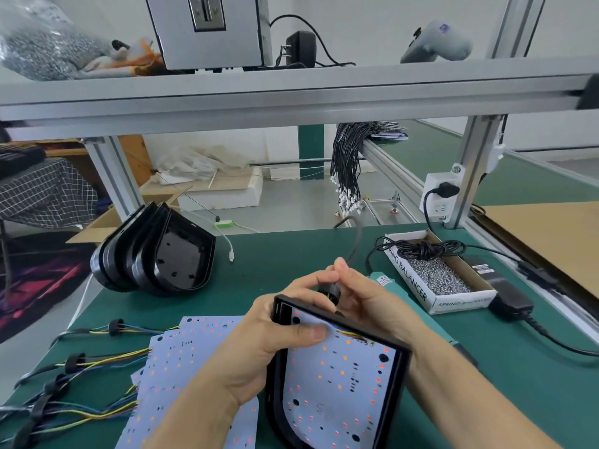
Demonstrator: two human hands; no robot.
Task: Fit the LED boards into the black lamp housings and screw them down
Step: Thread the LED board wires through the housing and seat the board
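A black lamp housing [275, 380] stands tilted in front of me with a white LED board [340, 384] lying inside it. My left hand [269, 338] grips the housing's upper left rim, thumb pressed on the board near its coloured wires [351, 334]. My right hand [363, 299] reaches behind the housing's top edge, its fingers curled round a black round grommet [325, 290]. Several loose LED boards [181, 367] with wire tails lie at the left. A stack of empty black housings [155, 254] leans at the back left.
A cardboard box of small screws [437, 277] with a coiled black cable stands at the right. A green electric screwdriver [384, 280] lies behind my right hand. A black power adapter [510, 294] and its cable run along the right edge. An aluminium frame shelf [291, 95] spans overhead.
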